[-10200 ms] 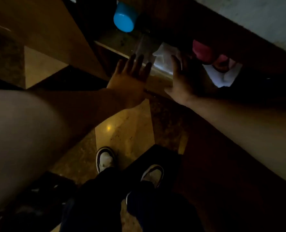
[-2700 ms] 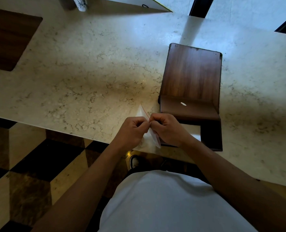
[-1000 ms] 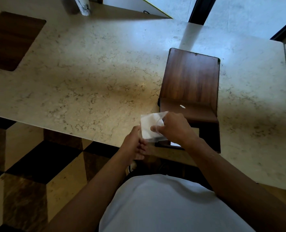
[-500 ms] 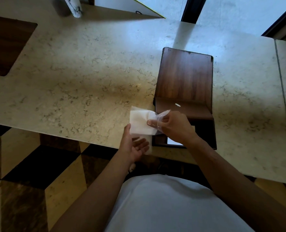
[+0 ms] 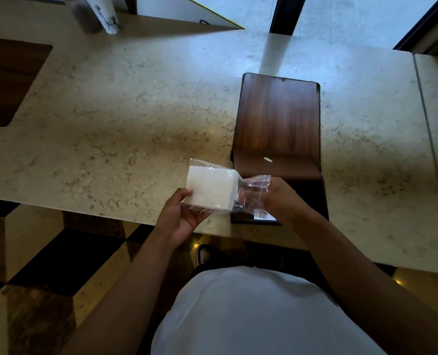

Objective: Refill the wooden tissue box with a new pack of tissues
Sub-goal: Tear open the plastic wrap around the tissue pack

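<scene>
Marble counter [image 5: 135, 119] carries the open wooden box [image 5: 276, 119] at its near edge, tissue pack [image 5: 211, 192] held in the air just left of the box, left hand [image 5: 180, 219] cupping its near-left corner, right hand [image 5: 279, 198] pinching the loose clear wrapper [image 5: 253, 190] over the box.

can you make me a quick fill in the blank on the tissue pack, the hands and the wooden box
1. The left hand holds the stack of tissues, whose colour is ____.
2. The right hand grips the wrapper, which is made of clear ____.
3. The wooden tissue box lies on the marble ____.

Missing words: white; plastic; counter
</scene>
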Demonstrator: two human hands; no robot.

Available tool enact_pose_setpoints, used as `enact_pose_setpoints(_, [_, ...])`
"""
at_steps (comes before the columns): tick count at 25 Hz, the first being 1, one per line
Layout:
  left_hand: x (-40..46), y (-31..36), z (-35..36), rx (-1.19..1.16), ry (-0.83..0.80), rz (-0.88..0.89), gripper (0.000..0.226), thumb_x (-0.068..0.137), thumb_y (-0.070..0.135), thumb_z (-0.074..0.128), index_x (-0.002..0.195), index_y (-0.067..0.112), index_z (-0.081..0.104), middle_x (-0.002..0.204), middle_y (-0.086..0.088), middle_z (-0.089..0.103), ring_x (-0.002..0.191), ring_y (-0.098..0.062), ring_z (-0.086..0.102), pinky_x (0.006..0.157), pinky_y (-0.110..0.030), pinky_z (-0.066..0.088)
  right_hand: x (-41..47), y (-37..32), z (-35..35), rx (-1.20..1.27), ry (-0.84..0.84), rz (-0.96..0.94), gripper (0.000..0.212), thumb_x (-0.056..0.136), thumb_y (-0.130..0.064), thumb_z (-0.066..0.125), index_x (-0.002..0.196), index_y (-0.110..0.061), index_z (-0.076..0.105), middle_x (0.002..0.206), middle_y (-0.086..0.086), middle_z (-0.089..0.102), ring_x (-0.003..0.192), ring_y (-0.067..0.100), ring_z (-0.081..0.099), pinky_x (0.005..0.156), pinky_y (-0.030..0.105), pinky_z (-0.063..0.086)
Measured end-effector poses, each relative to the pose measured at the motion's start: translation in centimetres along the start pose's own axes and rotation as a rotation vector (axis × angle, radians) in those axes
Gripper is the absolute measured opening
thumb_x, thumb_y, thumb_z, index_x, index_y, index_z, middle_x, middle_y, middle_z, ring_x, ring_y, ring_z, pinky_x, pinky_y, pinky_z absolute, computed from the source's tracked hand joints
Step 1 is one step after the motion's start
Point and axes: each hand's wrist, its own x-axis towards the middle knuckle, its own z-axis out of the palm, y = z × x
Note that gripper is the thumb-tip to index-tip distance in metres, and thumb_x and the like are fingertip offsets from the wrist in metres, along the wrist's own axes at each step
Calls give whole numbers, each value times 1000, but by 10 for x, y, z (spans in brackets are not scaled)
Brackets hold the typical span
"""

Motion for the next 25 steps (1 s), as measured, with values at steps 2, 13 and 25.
enact_pose_setpoints(2, [-3,-1,1,39,-10,-22,40,88,9,60,127,3,56,128,-25,65,110,-41,69,78,-49,61,3,2,0,153,-33,128,6,87,-9,76,89,-3,77,76,11,78,72,23,77,65,36,64])
enact_pose_setpoints(13, [-12,-5,11,401,-54,-58,39,89,0,45,124,8,62,130,-23,62,114,-45,65,71,-48,61,2,18,14,234,-11,202,27,74,-29,88,90,-8,81,97,22,78,86,35,74,85,53,59])
enact_pose_setpoints(25, [2,-8,10,639,161,198,37,105,46,38,115,25,67,108,-14,75,88,-28,72,56,-31,54,-7,-18,26,360,76,316,27,87,3,74,114,5,68,107,20,72,84,30,71,56,33,61])
